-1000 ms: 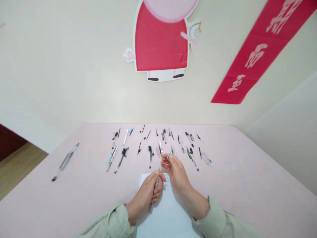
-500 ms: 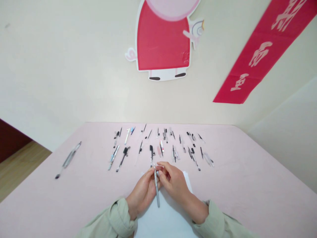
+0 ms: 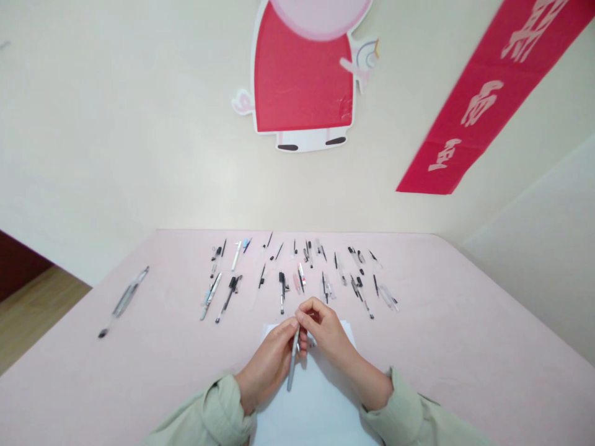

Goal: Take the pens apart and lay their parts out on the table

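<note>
My left hand point(image 3: 269, 364) grips a slim grey pen point(image 3: 292, 362) by its barrel, its lower end pointing back at me. My right hand point(image 3: 325, 331) pinches the pen's top end with thumb and fingertips, touching the left hand. Both hands hover over a white sheet of paper point(image 3: 320, 402) on the pink table point(image 3: 465, 347). Just beyond the hands lie rows of pens and pen parts point(image 3: 302, 272).
A separate pair of pens point(image 3: 124, 300) lies at the table's left side. Behind the table stands a cream wall with a red cartoon cut-out point(image 3: 304, 74) and a red banner point(image 3: 483, 93). Wooden floor point(image 3: 32, 310) shows at the left.
My right hand came back from the pen rows to the grey pen in my left hand. The two hands now meet at the pen's top end.
</note>
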Available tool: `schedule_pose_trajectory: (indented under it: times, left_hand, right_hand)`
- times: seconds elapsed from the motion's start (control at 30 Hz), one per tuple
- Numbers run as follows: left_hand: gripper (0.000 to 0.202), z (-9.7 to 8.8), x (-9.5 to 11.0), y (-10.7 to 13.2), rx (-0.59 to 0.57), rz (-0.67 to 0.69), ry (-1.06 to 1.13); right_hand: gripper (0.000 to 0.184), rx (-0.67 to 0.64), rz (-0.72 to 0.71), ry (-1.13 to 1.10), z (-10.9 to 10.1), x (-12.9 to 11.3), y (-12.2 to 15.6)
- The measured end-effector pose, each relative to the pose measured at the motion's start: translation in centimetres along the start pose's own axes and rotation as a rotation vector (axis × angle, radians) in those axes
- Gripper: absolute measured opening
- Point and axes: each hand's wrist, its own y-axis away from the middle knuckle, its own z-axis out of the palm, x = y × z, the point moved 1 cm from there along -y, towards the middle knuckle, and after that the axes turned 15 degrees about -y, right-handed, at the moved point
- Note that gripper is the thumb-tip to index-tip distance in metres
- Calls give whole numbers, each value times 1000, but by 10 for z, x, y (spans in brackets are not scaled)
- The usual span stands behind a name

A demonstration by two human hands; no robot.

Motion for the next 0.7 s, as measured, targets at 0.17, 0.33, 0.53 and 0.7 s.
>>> schedule_pose_trajectory:
  times: [0.17, 0.33, 0.53, 0.7]
  left_hand:
    - [27, -2, 3, 2, 19, -12, -66]
    - [32, -5, 3, 1, 11, -60, -78]
    - [34, -6, 0, 1, 32, -101, -8]
    - [29, -7, -2, -1, 10, -87, 12]
  right_hand:
    - [26, 127, -118, -88, -6, -7, -4]
    - [28, 117, -34, -188, -8, -3, -5]
    - [31, 55, 47, -289, -4, -4, -3]
    - [29, 48, 34, -295, -1, -5, -2]
